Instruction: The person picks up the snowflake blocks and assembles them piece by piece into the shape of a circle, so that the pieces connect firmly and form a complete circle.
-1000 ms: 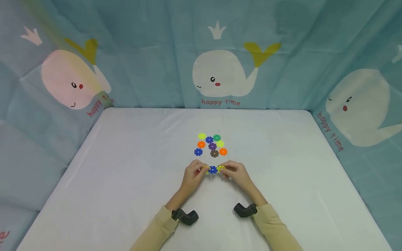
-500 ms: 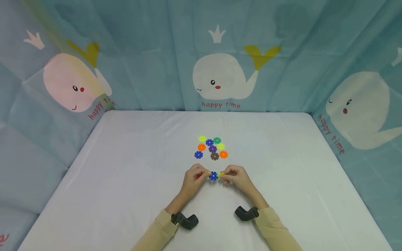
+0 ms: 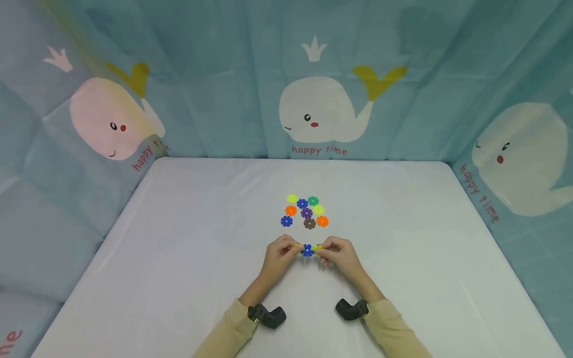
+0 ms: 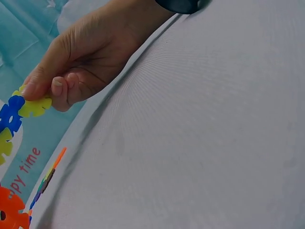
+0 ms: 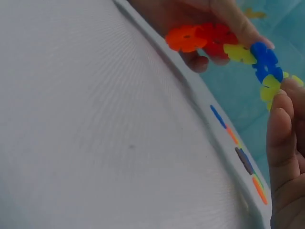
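Both hands hold a chain of slotted snowflake discs over the table. In the head view, the left hand (image 3: 277, 254) pinches its left part and the right hand (image 3: 341, 254) its right end, with a blue snowflake disc (image 3: 307, 250) between them. From the right wrist, an orange disc (image 5: 186, 38), a red disc (image 5: 218, 40) and a yellow disc (image 5: 240, 54) lead up to the blue one. The left hand's fingertips are at that yellow disc. The right hand's thumb and fingers pinch another yellow disc (image 4: 35, 107), joined to the blue disc's other side.
Beyond the hands, several loose discs lie flat on the white table (image 3: 201, 248), among them a brown disc (image 3: 310, 223), a green disc (image 3: 313, 201) and a purple disc (image 3: 306, 213). A blue whale-print cloth (image 3: 215, 109) encloses the table's back and sides.
The hands and the chain have come slightly nearer the body, away from the loose discs. The yellow disc in the right hand has tilted. The loose discs keep their arrangement.
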Demonstrator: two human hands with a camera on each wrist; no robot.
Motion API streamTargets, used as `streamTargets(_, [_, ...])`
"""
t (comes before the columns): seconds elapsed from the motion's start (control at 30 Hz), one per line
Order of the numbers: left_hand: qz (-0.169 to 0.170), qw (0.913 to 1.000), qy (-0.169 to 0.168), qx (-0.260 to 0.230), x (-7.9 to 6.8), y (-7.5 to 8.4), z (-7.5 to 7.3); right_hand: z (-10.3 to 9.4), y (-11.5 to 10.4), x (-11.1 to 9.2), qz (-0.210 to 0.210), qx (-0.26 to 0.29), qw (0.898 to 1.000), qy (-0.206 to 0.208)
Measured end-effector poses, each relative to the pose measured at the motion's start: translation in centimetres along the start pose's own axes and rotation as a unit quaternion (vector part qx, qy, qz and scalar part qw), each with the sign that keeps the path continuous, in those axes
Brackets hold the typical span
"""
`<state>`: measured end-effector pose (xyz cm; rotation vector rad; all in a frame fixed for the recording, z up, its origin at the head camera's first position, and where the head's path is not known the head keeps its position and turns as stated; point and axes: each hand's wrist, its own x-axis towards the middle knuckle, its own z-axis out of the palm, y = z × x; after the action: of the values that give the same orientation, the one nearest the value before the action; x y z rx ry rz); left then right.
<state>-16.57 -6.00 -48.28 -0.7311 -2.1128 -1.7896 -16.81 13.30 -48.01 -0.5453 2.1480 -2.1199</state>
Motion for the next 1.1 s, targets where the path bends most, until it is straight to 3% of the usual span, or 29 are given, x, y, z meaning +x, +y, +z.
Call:
streamTargets(0.3, [-0.005,0.9999,0.01,0.008,0.3,0.0,-0.3,0.2,0.5,0.8,-0.036,-0.004,0.999,-0.012])
streamTargets(0.57, [-0.046,0.9981,0.041,0.007,0.3,0.3,-0.5,0.1,2.6,1.1,-0.003,0.068,0.997,0.036])
streamTargets(0.87, [-0.116,0.9925,0.012,-0.037,0.1,0.2,-0.3,0.0,2.4,0.7,0.015,0.108,0.993,0.04])
streamTargets(1.1, [-0.119,0.9916,0.006,-0.051,0.1,0.2,-0.2,-0.1,2.5,0.5,0.037,0.135,0.99,0.006])
